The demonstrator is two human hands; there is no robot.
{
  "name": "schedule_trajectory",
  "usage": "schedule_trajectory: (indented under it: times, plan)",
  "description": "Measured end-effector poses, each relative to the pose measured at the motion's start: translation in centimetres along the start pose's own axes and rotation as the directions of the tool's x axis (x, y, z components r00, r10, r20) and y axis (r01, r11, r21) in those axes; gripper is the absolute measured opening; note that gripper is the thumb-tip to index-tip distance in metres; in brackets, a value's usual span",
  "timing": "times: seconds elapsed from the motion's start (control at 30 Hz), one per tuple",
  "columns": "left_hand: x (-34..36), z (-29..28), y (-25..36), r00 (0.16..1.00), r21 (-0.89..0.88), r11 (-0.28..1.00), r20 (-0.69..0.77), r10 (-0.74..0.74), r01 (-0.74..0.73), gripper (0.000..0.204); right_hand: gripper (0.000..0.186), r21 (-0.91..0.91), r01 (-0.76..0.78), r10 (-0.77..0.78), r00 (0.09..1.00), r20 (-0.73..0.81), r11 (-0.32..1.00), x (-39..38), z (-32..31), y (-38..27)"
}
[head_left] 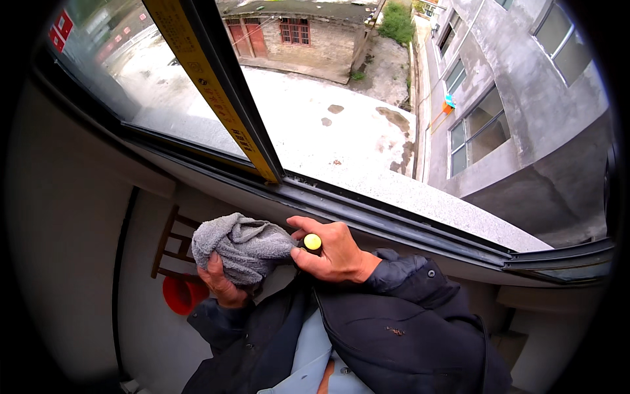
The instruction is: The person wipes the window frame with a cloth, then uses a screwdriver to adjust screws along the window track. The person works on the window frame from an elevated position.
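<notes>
A bunched grey cloth (239, 246) of towelling rests in my left hand (222, 281), whose fingers curl round its lower left side. My right hand (335, 253) is closed round a dark handle with a round yellow end (313, 242), held between thumb and fingers. The rest of that tool is hidden, so its kind does not show. The cloth's right end meets the thumb and fingertips of my right hand. Both hands are in front of my chest, just on the near side of the window track (367, 213).
The sliding window opens onto a pale concrete yard below. A sash frame with a yellow strip (210, 92) stands at the left of the opening. Down on the floor are a red bucket (180, 295) and a wooden stool (170, 246). A grey building (525, 111) rises outside right.
</notes>
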State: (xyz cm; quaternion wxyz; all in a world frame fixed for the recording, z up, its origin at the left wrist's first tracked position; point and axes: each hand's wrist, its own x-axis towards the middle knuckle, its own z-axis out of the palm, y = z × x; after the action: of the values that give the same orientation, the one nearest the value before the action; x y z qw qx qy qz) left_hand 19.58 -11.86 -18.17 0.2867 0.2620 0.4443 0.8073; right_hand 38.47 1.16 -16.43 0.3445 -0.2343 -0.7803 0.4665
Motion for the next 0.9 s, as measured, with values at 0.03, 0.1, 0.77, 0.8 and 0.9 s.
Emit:
schedule_trajectory:
  times: [0.03,0.1,0.77,0.8,0.9]
  plan:
    - [0.5,0.2,0.1,1.000,-0.036,0.999,0.016,0.025,-0.024,0.061,0.045,-0.008,-0.003,0.004,0.999,0.043,1.000,0.8,-1.9,-0.5]
    - [1.1,0.6,0.9,0.999,-0.030,0.999,0.040,0.015,-0.014,0.066,0.031,0.014,0.043,-0.042,0.999,-0.034,0.999,2.5,-4.9,-1.6]
    - [7.6,5.9,-2.8,0.690,0.846,0.470,0.497,-0.525,-0.251,0.042,0.026,0.465,-0.129,0.103,0.991,0.080,0.876,17.5,-15.3,1.9]
    - [7.6,5.7,-3.2,0.692,0.848,0.477,0.488,-0.531,-0.232,0.043,0.025,0.462,-0.121,0.080,0.991,0.107,0.878,18.0,-14.9,2.9]
    - [7.1,5.1,-4.5,0.710,0.847,0.500,0.464,-0.530,-0.180,0.046,0.022,0.480,-0.248,0.147,0.960,0.239,0.842,19.3,-14.3,3.8]
